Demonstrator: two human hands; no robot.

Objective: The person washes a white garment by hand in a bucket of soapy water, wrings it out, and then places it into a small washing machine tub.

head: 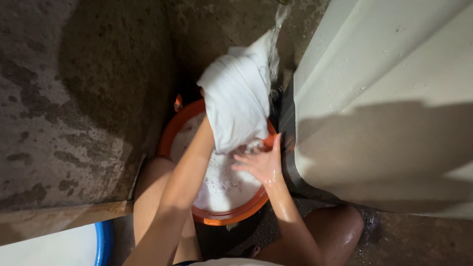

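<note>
Floor: I see wet, dark concrete floor (389, 239).
On it, centre: orange basin (170, 132) of white suds.
On it, lower left: blue-rimmed white tub (101, 241), partly out of view.

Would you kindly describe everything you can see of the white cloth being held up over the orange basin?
The white cloth looks like plain wet fabric, bunched and folded, hanging in a thick drape over the sudsy orange basin. A stream of water runs down along its upper right edge. The left hand is hidden under it, holding it up from beneath, so the grip itself cannot be seen. The right hand, wet and open with fingers spread, touches its lower edge, which hangs just above the foam.
</note>
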